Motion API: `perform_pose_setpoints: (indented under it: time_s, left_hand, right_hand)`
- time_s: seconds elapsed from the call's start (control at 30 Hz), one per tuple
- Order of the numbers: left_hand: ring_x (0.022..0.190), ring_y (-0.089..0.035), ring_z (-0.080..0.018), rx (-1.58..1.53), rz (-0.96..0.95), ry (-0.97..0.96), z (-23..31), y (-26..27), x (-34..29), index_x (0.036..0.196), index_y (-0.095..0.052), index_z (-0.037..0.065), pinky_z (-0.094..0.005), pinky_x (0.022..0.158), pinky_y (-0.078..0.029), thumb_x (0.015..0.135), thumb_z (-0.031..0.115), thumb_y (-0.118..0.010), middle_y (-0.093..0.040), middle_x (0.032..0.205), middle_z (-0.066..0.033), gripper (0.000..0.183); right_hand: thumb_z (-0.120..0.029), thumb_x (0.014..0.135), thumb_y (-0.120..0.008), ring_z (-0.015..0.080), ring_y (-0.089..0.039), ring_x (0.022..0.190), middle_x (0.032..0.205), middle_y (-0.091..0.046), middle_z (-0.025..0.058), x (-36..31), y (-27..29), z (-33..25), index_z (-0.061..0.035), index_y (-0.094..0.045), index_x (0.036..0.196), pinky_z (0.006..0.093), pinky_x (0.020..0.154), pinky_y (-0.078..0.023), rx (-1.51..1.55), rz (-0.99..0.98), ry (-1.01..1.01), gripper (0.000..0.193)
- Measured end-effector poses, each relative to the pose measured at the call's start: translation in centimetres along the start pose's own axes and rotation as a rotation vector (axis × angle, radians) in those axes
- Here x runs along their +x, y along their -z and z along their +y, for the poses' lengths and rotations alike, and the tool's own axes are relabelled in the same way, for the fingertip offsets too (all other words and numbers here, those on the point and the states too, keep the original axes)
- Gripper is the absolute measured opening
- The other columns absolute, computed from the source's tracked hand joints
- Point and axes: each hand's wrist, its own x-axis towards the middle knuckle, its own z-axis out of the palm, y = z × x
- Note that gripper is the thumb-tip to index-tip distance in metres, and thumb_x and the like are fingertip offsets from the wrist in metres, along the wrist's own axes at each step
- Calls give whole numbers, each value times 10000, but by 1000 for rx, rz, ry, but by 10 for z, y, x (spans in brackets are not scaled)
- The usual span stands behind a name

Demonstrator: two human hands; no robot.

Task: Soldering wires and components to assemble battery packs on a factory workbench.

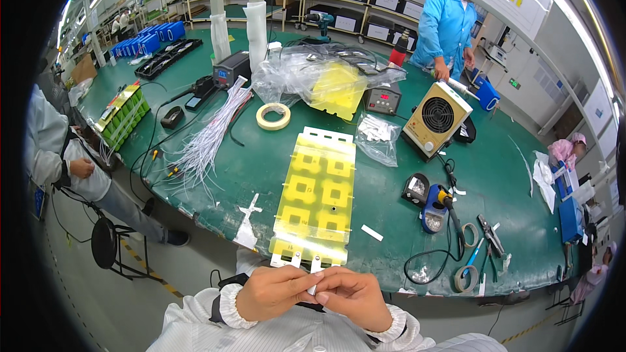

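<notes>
At the table's near edge my left hand (275, 292) and my right hand (355, 300) are closed together, fingertips meeting. Between them they pinch a small white strip (312, 289), partly hidden by the fingers. Just beyond the fingertips lies a yellow sheet-like panel (302, 189) with rows of square cut-outs and a white layer showing at its ends. Clear tape seems to cross it near its close end. Two pale tabs (316, 263) with small holes stick out at that end, right by my fingers.
A soldering iron in its stand (435, 212), pliers (490, 234) and tape rolls lie to the right. Beyond the panel are a masking tape roll (273, 117), a bundle of white wires (212, 133) and a fan unit (438, 116). Other people stand left and far right.
</notes>
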Motion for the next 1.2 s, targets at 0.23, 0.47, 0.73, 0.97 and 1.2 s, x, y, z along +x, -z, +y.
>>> perform_pose_setpoints:
  time_s: [0.23,0.47,0.73,0.97,1.2]
  left_hand:
    - [727,-710,-238,26,-20,5,1,1,1,1232,-686,-9,-309,610,-572,756,-6,-809,-707,912,-103,492]
    - [712,-699,-233,15,-11,1,0,1,-1,1241,-685,-9,-309,587,-557,756,-11,-808,-697,898,-99,500]
    - [698,-690,-226,42,-21,-7,0,-1,0,1246,-686,-6,-311,577,-552,757,-7,-808,-690,896,-93,503]
    - [694,-688,-228,35,-19,-12,0,-5,1,1242,-686,-12,-311,576,-555,748,-10,-811,-684,886,-93,510]
    - [711,-709,-237,7,24,-31,-2,-4,-6,1204,-692,-28,-308,593,-565,723,-15,-824,-709,910,-109,499]
  right_hand:
    - [37,942,-674,176,-650,1088,1273,-576,136,0,5,0,97,-699,1096,281,939,-548,-146,-6,6,168]
    - [24,944,-679,172,-649,1073,1262,-581,134,0,2,0,95,-700,1091,277,930,-544,-82,3,-20,164]
    - [31,909,-689,134,-639,1022,1200,-628,109,-2,2,8,75,-714,1041,258,871,-523,-210,64,95,142]
    - [34,886,-695,115,-619,956,1137,-654,89,-3,0,11,64,-714,996,245,821,-495,-226,113,139,115]
    - [72,882,-649,121,-617,952,1148,-628,98,-1,-2,14,73,-690,962,259,843,-513,-41,104,46,90]
